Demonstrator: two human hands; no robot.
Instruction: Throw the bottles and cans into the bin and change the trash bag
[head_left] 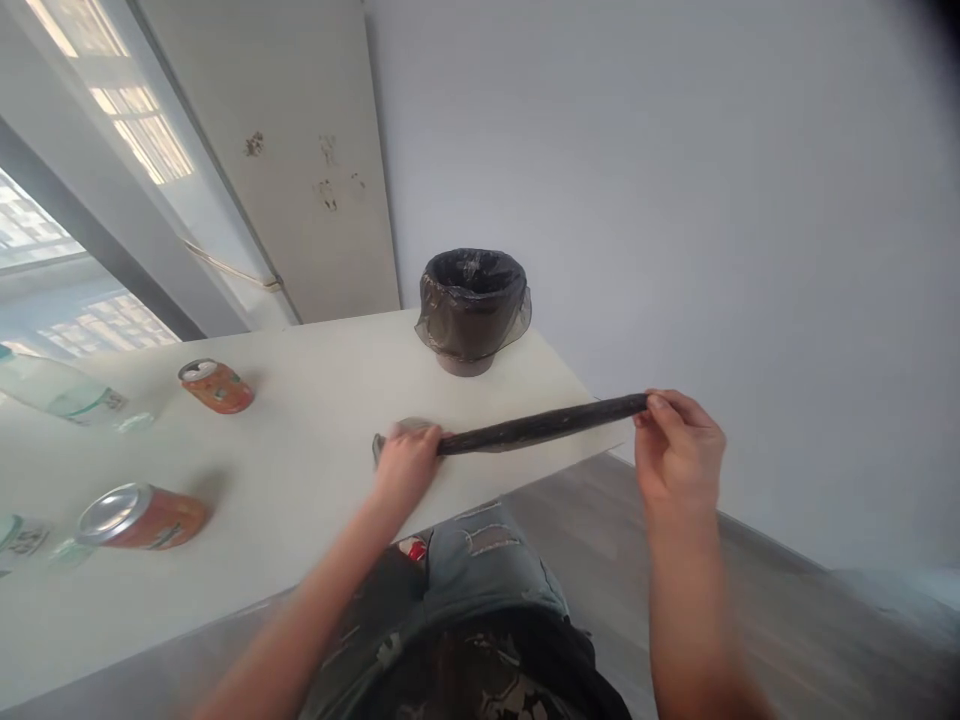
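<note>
A black plastic bag (pixel 540 427), gathered into a long narrow strip, is stretched between my two hands over the table's front edge. My left hand (pixel 411 462) is closed around it near its left end, where a loose thin flap sticks out past my fingers. At the other end, my right hand (pixel 681 440) pinches the tip between thumb and fingers, slightly higher than my left. Beyond the strip stands a small bin (pixel 466 366) lined with a dark bag (pixel 476 315), whose edge is folded down over the rim.
On the white table (pixel 300 480) to the left lie two orange cans, one farther back (pixel 217 387) and one nearer (pixel 146 517). Clear plastic bottles, one at the back (pixel 64 390) and one in front (pixel 30 540), lie at the left edge. A wall (pixel 675 200) rises behind.
</note>
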